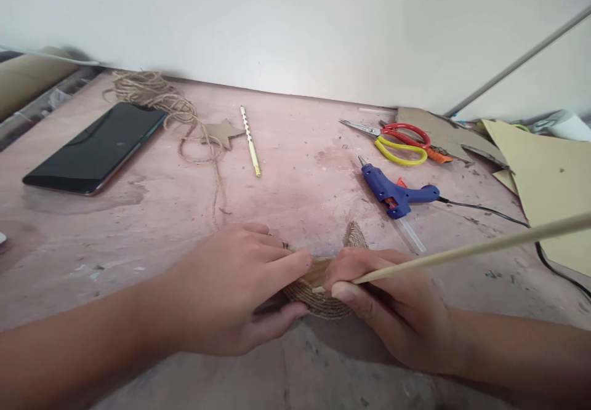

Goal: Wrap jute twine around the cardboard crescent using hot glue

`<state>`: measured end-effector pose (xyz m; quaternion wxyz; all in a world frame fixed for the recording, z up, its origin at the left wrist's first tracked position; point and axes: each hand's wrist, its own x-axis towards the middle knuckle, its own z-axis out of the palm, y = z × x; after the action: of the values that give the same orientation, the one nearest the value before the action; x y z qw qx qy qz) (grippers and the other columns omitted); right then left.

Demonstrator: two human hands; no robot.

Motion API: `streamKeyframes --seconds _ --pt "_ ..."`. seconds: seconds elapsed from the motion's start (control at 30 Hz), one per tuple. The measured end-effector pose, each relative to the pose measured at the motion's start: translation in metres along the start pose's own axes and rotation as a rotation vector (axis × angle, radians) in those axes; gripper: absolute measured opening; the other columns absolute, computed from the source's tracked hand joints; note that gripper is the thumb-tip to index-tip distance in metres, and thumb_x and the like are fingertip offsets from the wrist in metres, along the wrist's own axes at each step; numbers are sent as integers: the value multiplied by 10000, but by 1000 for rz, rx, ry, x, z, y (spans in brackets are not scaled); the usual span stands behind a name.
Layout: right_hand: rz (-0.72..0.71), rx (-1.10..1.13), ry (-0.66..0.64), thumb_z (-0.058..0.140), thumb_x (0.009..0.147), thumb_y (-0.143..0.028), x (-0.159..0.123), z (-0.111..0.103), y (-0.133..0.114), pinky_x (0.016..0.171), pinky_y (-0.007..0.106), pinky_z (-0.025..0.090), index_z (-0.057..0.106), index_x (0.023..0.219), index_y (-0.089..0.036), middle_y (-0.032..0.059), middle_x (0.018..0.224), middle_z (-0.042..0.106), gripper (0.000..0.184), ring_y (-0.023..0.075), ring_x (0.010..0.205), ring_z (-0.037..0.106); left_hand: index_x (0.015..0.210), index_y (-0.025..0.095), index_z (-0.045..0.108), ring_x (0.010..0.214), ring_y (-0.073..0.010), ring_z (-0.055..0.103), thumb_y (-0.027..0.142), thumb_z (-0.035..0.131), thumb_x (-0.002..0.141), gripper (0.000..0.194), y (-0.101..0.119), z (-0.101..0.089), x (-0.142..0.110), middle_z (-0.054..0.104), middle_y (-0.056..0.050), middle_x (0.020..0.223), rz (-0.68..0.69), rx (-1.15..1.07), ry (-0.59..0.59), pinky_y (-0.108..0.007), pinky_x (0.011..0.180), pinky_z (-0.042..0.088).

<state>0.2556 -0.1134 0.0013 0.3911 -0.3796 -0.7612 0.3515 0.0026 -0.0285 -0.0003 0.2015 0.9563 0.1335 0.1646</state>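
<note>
At six o'clock on bench [295, 170]: left hand [231, 287] pinching twine-wrapped shape [318, 299], right hand [392, 305] gripping wooden stick [462, 253]; seemingly pressing twine down, needing steady pressure next.

From my remote seat the light is soft and even, falling from about twelve o'clock and washing the wall [295, 22] nearly white. Faint shadows pool under both forearms at six. Edges at nine and three bow and blur; the phone [95, 148] screen shows mild glare.
</note>
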Motion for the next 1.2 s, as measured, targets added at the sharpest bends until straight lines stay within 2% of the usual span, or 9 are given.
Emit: streamKeyframes --seconds 0.2,0.37,0.57,0.77,1.2 --pt "7 -11 -11 610 1191 -235 2 0 -3 657 240 565 674 967 -231 -29 808 712 233 118 691 644 980 246 565 698 -202 624 293 606 1109 143 0 0 0 664 38 775 1 12 5 -377 692 388" --pt "12 1 59 619 1192 -230 -1 1 -1 658 222 565 679 968 -232 -41 825 726 232 101 705 674 987 241 589 685 -194 624 309 599 1115 145 0 0 0 665 40 775 8 -1 5 -378 678 379" --pt "5 -3 2 632 1176 -220 0 1 -1 716 226 596 668 1002 -252 -40 854 744 180 115 756 715 972 245 574 690 -199 626 304 594 1114 155 0 0 0 665 38 767 7 16 11 -372 679 387" --pt "43 15 24 637 1171 -202 -1 1 -2 702 234 594 675 1004 -269 -37 864 767 183 125 748 731 991 247 579 688 -201 630 307 600 1109 134 0 0 -1 664 38 769 7 7 -1 -369 676 382" --pt "39 18 55 595 1211 -300 2 6 0 708 240 594 722 932 -219 6 873 796 317 125 755 716 1015 244 626 735 -212 695 293 566 1113 125 -2 -1 0 707 22 813 -27 -48 -55 -371 701 396"
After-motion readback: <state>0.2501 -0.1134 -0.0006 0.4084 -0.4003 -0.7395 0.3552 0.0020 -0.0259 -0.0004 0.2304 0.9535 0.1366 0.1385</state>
